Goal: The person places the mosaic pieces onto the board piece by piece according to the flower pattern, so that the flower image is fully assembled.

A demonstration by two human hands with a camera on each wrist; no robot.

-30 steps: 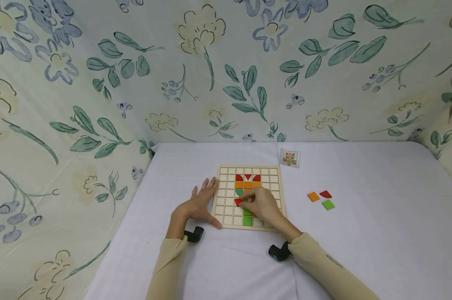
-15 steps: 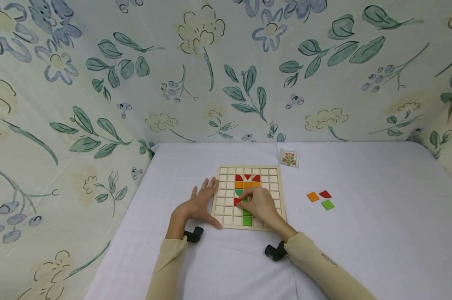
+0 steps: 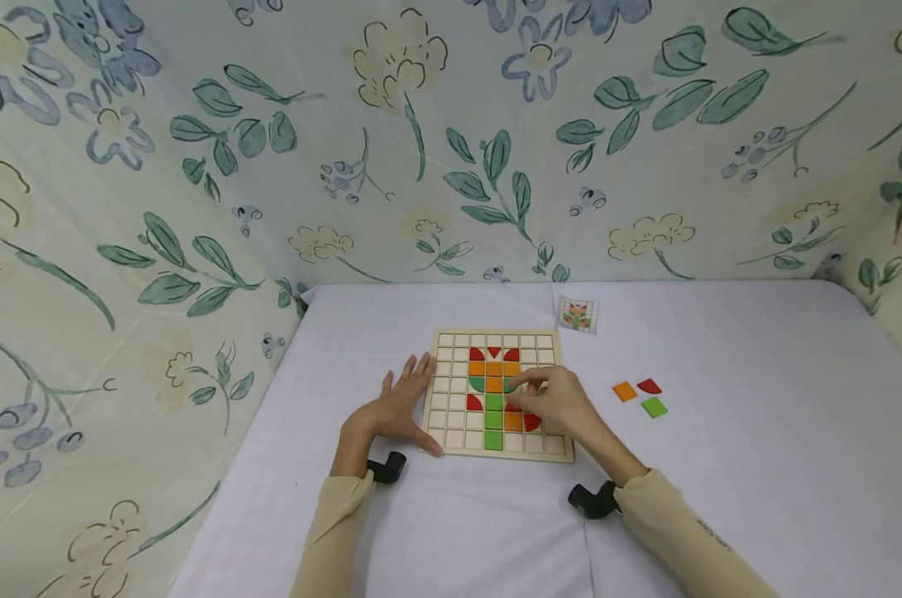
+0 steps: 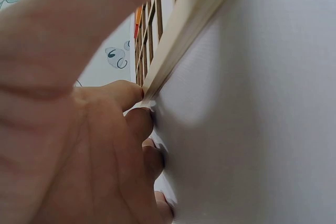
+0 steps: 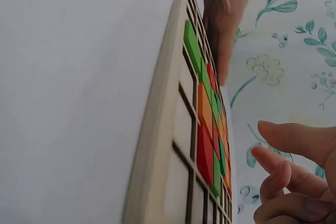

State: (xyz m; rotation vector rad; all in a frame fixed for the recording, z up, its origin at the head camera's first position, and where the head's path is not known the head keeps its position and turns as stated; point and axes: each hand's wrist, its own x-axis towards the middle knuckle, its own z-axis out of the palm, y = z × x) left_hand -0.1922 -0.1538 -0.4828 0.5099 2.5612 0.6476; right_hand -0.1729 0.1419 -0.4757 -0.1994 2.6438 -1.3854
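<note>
A wooden grid board lies on the white-covered table. Coloured tiles form a pattern on it: red shapes along the top, an orange row, and a column of green squares. Left of that column sits a red quarter-circle tile. My left hand has its fingers spread along the board's left side, thumb at the near-left corner. Over the right half of the board hovers my right hand, covering some tiles. In the right wrist view its thumb and index finger are apart, with nothing between them.
Right of the board lie a loose orange square, a red quarter-circle piece and a green square. A small pattern card rests behind the board's far-right corner. Floral cloth hangs behind the table.
My right hand has let go of the red quarter-circle tile, which now sits in a cell left of the green column, and has moved right. My left hand stays put.
</note>
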